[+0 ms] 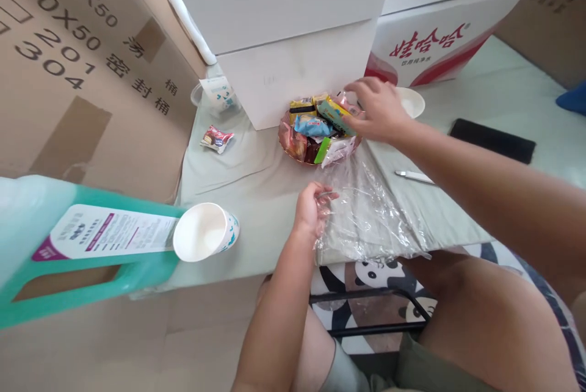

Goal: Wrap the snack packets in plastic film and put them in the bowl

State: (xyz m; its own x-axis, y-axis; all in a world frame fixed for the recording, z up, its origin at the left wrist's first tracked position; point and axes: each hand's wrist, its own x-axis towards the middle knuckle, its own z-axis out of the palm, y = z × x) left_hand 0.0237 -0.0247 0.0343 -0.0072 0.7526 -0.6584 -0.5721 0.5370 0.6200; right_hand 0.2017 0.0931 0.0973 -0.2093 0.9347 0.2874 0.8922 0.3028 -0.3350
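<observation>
My left hand is closed on the edge of a clear plastic bag, which lies crumpled along the table's front edge. Wrapped snacks fill a round reddish dish, among them a blue packet and a white packet with a green end. My right hand reaches over the dish's right side. Its thumb and fingers curl around the end of a yellow and teal snack packet, and part of the grip is hidden.
A paper cup stands front left beside a green liquid jug. Behind are a wrapped snack and another cup. White boxes back the table. On the right lie a black phone-like object, a pen-like object and a white bowl.
</observation>
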